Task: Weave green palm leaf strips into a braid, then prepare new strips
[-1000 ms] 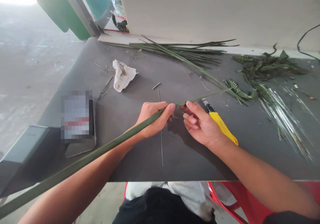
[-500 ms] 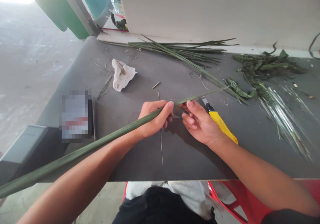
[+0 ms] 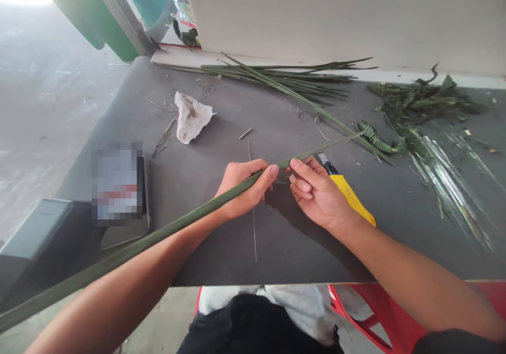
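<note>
A long green leaf blade (image 3: 201,210) runs from the lower left up to a thin tip at the right. My left hand (image 3: 247,188) is closed around it, thumb pressed on top. Nearer the tip, my right hand (image 3: 316,188) pinches the same leaf between thumb and fingers. Beneath my left hand a thin straight wire (image 3: 254,238) lies on the grey table (image 3: 221,259). Just beyond my right wrist is a yellow utility knife (image 3: 351,198), partly hidden by that hand, with a bit of its blade showing.
Several long leaves (image 3: 276,79) lie along the back wall. Folded green leaf pieces (image 3: 430,101) and clear thin sticks (image 3: 454,185) are at the right. Crumpled white paper (image 3: 192,119) and a short stick piece (image 3: 245,133) lie mid-table. A phone (image 3: 130,232), partly blurred out, is at the left.
My right hand's thumb has shifted slightly left along the leaf, closer to my left hand. The leaf's near end sits a little lower. Both hands keep their hold.
</note>
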A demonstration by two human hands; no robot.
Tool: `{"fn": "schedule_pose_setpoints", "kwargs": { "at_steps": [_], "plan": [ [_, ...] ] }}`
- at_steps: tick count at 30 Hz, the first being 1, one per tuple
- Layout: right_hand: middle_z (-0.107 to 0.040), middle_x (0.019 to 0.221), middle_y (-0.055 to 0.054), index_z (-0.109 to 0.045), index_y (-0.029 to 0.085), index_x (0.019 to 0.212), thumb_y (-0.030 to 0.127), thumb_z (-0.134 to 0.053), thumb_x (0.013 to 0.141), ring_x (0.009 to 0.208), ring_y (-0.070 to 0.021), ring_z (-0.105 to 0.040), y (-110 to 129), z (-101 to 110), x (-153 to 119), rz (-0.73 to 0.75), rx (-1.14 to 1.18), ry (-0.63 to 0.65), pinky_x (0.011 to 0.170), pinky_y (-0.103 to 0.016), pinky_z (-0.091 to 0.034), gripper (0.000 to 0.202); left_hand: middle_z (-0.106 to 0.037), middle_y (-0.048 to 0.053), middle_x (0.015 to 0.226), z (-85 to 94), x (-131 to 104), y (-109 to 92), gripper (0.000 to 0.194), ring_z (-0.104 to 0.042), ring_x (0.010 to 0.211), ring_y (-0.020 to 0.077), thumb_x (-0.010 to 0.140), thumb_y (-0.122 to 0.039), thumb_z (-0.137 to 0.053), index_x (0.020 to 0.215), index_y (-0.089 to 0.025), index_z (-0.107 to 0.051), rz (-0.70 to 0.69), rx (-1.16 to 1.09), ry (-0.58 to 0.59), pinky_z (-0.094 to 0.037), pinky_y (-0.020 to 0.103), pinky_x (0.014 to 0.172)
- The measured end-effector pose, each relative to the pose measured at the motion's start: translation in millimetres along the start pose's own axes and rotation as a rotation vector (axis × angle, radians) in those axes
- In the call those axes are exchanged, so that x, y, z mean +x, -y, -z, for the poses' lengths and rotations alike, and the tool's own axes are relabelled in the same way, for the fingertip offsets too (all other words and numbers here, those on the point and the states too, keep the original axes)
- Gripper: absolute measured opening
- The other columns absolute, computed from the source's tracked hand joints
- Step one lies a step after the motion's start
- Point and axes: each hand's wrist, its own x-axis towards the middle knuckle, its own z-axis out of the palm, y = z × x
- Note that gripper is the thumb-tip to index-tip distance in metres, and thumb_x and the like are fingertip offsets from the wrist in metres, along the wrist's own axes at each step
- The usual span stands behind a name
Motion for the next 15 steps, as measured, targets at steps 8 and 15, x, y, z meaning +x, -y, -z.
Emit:
{"fn": "schedule_pose_setpoints", "kwargs": {
  "at_steps": [8,15],
  "plan": [
    [-0.054,0.059,0.008,-0.054,0.020,0.070,0.032,-0.091,0.066,0.044,-0.0032,-0.044,-5.7,-1.7,-5.5,0.010,-0.116,0.038,0.038,-0.018,-0.022,0.039,-0.059,-0.002,0.047,-0.4,-2.4,-6.3,0.039,-0.054,0.041,0.0070,0.098,-0.037,-0.056,0.066,-0.016,-0.065,0.009,0.010,0.044,-0.042,0.017,0.044],
    [-0.058,0.061,0.008,-0.056,0.020,0.070,0.034,-0.091,0.065,0.043,-0.0032,-0.044,-5.1,-2.2,-5.2,0.010,-0.121,0.059,0.038,-0.019,-0.025,0.039,-0.065,0.001,0.055,0.3,-3.3,-6.2,0.039,-0.057,0.041,0.0081,0.099,-0.041,-0.054,0.075,-0.014,-0.069,0.043,-0.113,0.078,-0.045,0.018,0.042]
  ]
}}
